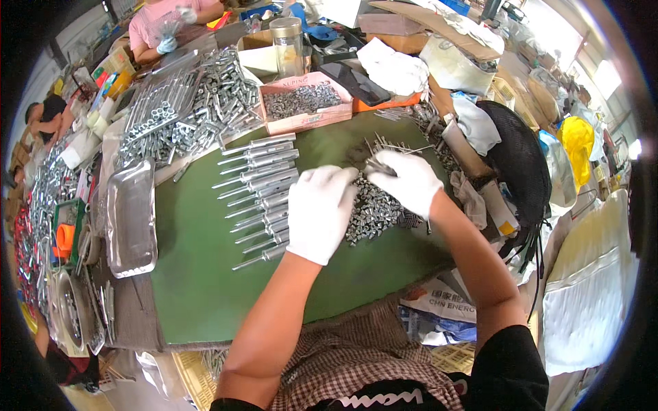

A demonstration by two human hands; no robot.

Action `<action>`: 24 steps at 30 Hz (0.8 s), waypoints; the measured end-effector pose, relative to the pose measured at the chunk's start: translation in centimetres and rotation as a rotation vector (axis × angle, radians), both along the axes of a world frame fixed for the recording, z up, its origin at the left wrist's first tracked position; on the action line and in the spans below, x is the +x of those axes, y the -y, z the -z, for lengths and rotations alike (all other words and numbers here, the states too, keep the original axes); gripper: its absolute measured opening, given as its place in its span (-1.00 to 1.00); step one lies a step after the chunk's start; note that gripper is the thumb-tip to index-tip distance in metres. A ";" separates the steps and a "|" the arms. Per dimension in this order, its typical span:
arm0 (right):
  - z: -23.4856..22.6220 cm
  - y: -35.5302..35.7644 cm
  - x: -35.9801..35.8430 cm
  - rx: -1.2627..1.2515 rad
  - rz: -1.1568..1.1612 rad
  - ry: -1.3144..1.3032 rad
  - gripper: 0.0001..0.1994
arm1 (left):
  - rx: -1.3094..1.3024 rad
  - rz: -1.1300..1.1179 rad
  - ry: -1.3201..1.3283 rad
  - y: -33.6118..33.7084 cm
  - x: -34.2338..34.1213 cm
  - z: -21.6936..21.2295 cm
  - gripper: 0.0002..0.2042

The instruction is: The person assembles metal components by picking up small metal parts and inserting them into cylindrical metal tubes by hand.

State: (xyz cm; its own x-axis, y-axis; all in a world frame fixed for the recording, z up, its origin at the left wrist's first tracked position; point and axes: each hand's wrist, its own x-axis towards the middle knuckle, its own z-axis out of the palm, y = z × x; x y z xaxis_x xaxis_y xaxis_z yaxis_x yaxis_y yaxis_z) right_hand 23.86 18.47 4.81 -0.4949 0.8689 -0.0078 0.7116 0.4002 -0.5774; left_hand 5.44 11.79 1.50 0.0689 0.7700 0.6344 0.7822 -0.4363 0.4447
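Note:
On a green work mat (199, 294) lies a row of silver metal tubes (274, 171), side by side, each with a thin rod sticking out to the left. My left hand (317, 218), in a white glove, is over the right ends of the row, its fingers curled toward the middle; what they hold is hidden. My right hand (410, 179), gloved too, is closed around a few thin metal rods (382, 163). Below and between the hands spreads a pile of small metal nut-like pieces (373, 209). More thin rods lie beyond my right hand.
A pink box (277, 123) of small metal parts stands at the mat's far edge. Left of it are heaped metal tubes (226, 89) and a silver tray (130, 233). A black mesh bag (514, 164) hangs at the right. Across the table sits another person (168, 20) in gloves.

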 end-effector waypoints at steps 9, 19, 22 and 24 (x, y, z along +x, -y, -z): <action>2.1 4.0 1.6 -0.091 0.089 -0.380 -0.66 | -0.004 0.291 0.054 0.1 0.4 0.0 -0.87; 2.3 5.6 1.4 0.277 -0.007 -0.034 -0.79 | -0.140 0.205 -0.210 0.1 -0.1 0.9 -0.95; 0.5 2.8 1.6 0.354 0.063 -0.067 -0.94 | -0.076 0.138 -0.151 -0.3 -0.6 1.1 -0.94; 1.1 -0.1 1.2 0.429 0.055 0.037 -0.90 | -0.030 0.035 -0.083 -0.4 -1.2 0.9 -0.92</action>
State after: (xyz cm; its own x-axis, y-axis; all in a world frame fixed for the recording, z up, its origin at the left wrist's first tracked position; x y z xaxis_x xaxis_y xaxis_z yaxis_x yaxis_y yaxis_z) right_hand 25.07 18.62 3.67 -0.4543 0.8221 0.3431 0.7557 0.5596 -0.3402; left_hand 4.25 12.23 0.61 0.1480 0.7849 0.6017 0.8013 -0.4517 0.3922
